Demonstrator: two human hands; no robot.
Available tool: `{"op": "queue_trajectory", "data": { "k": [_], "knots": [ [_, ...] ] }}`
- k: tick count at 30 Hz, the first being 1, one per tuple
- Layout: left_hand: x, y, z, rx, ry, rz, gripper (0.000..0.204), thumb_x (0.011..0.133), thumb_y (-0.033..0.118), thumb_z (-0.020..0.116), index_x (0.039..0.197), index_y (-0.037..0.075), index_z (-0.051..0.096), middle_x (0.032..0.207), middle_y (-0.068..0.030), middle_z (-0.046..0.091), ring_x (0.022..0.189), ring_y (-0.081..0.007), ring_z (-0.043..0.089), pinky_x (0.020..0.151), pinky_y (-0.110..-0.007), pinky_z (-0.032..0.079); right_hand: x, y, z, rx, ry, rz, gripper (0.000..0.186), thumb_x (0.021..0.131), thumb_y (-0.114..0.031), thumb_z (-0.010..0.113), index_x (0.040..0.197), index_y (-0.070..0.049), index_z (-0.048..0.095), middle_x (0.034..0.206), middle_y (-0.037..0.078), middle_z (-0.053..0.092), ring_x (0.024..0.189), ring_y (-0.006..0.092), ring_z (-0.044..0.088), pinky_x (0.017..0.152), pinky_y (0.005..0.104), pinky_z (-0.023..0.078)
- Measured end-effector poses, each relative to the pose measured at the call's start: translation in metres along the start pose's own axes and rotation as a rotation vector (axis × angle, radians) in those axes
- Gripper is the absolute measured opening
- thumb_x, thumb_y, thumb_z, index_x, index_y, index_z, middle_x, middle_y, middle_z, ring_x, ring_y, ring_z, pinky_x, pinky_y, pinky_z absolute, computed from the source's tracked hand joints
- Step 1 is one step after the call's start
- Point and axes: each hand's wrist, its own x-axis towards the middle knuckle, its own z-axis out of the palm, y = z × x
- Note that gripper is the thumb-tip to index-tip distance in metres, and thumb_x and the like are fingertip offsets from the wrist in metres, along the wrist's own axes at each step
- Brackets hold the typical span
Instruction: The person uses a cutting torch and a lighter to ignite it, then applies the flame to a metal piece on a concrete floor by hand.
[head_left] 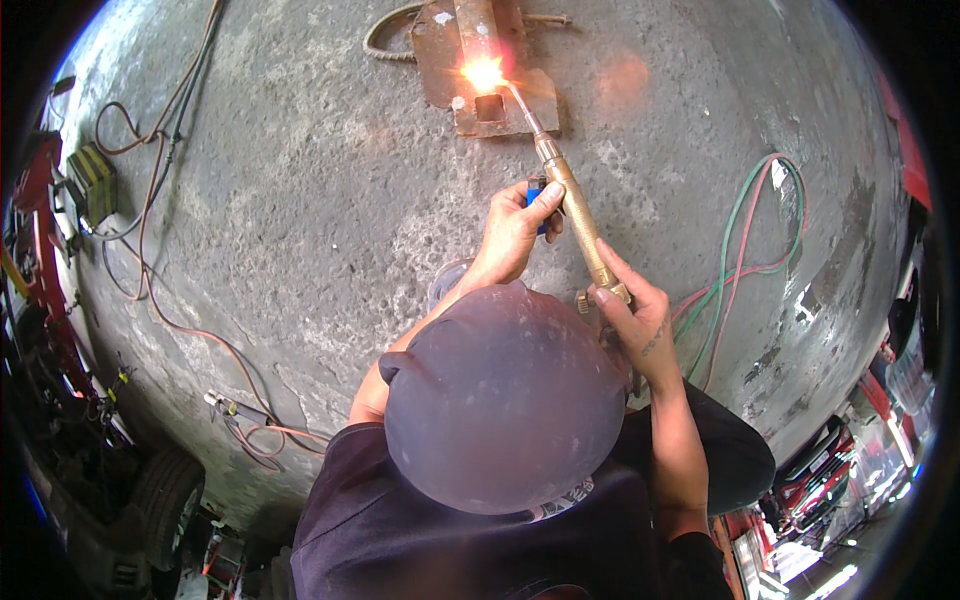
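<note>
My right hand (640, 320) grips the lower end of a brass gas torch (575, 205), its thumb and fingers beside the valve knobs. Closed around a small blue lighter (536, 205), my left hand (515, 230) also lays its thumb against the torch's body. The torch's narrow tip slants up and left to a rusty steel piece (440, 60) on the concrete. A bright orange-white flame (485, 72) glows at the tip, where a round metal tube (476, 25) lies on the plate. The glare hides the metal right under it. Below the flame, the plate has a square hole.
Green and red hoses (740, 255) loop on the floor at the right. Cables (160, 180) run down the left, past a yellow-and-black block (92, 185). A tyre (175, 505) stands at lower left. A dark grey cap (505, 400) covers the lower middle.
</note>
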Motion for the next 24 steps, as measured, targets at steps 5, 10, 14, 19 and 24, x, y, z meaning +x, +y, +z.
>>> {"op": "queue_trajectory", "data": {
  "k": [5, 10, 14, 19, 24],
  "knots": [
    [-0.0013, 0.0007, 0.0011, 0.007, 0.005, 0.001, 0.025, 0.102, 0.026, 0.068, 0.091, 0.004, 0.066, 0.071, -0.0031, 0.064, 0.062, -0.0106, 0.056, 0.058, -0.027, 0.044, -0.0006, -0.0034, 0.0008, -0.012, 0.005, 0.041, 0.058, 0.093, -0.008, 0.07, 0.149, -0.01, 0.056, 0.087, -0.004, 0.063, 0.067, 0.0034, 0.053, 0.059, 0.0214, 0.045],
    [-0.0008, 0.0002, 0.0004, 0.018, 0.014, -0.001, 0.025, 0.101, 0.026, 0.068, 0.091, 0.003, 0.066, 0.071, -0.0032, 0.064, 0.062, -0.0107, 0.056, 0.058, -0.027, 0.044, 0.0001, 0.0001, 0.0036, 0.018, 0.023, 0.044, 0.066, 0.087, -0.002, 0.075, 0.149, -0.013, 0.057, 0.092, -0.004, 0.062, 0.07, 0.0036, 0.055, 0.06, 0.0212, 0.047],
    [0.0, -0.001, 0.0, 0.028, 0.019, -0.004, 0.026, 0.101, 0.026, 0.069, 0.091, 0.003, 0.066, 0.071, -0.004, 0.064, 0.061, -0.0109, 0.056, 0.057, -0.027, 0.044, -0.0002, 0.0024, 0.004, -0.003, 0.034, 0.04, 0.067, 0.086, -0.001, 0.076, 0.149, -0.014, 0.057, 0.092, -0.003, 0.063, 0.071, 0.0038, 0.055, 0.061, 0.0213, 0.048],
    [0.0002, -0.0024, -0.0007, 0.032, 0.013, -0.001, 0.026, 0.101, 0.026, 0.069, 0.091, 0.003, 0.066, 0.071, -0.0042, 0.064, 0.06, -0.0109, 0.057, 0.057, -0.027, 0.045, 0.0002, 0.0018, 0.0044, -0.025, 0.047, 0.051, 0.067, 0.085, 0.0, 0.076, 0.148, -0.015, 0.058, 0.093, -0.003, 0.064, 0.072, 0.0041, 0.056, 0.062, 0.022, 0.049],
    [0.0011, -0.0024, -0.0002, 0.018, 0.007, -0.002, 0.025, 0.1, 0.026, 0.069, 0.091, 0.003, 0.067, 0.071, -0.0036, 0.065, 0.06, -0.0105, 0.057, 0.057, -0.027, 0.045, 0.0005, 0.0051, 0.0038, -0.03, 0.05, 0.034, 0.068, 0.085, 0.0, 0.076, 0.148, -0.016, 0.058, 0.093, -0.003, 0.064, 0.072, 0.0042, 0.056, 0.063, 0.022, 0.049]
  ]
}}
